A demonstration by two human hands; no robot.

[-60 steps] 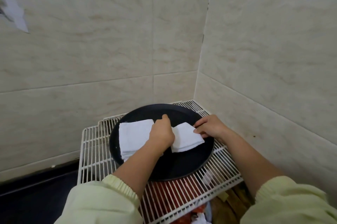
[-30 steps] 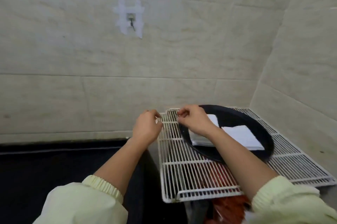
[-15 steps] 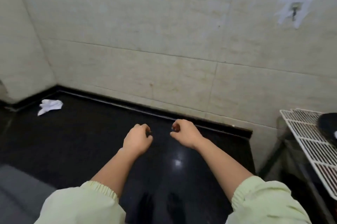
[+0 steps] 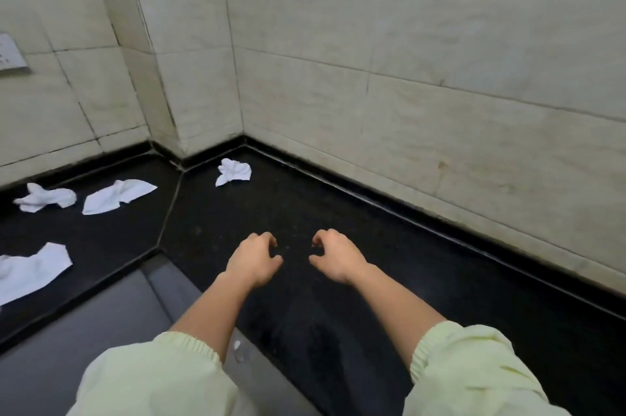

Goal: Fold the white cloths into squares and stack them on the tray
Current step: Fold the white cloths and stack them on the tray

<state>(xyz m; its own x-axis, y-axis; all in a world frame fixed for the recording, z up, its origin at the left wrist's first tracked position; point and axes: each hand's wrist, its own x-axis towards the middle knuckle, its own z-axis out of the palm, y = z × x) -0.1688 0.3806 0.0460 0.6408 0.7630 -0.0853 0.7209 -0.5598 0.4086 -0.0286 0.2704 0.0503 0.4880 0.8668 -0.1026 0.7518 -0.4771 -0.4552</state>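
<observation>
A tiled back room, most likely a kitchen or washroom corner — pale marbled wall tiles (image 4: 440,42) meet a glossy black stone counter (image 4: 305,205) with a raised back lip, a wall plate (image 4: 10,58) at left, white cloths (image 4: 233,172) strewn about.

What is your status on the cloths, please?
Left hand and right hand empty, fingers loosely curled, above the counter. Four cloths crumpled on it, one in the corner, three at left. Tray out of view. Nothing blocking the corner one.
</observation>
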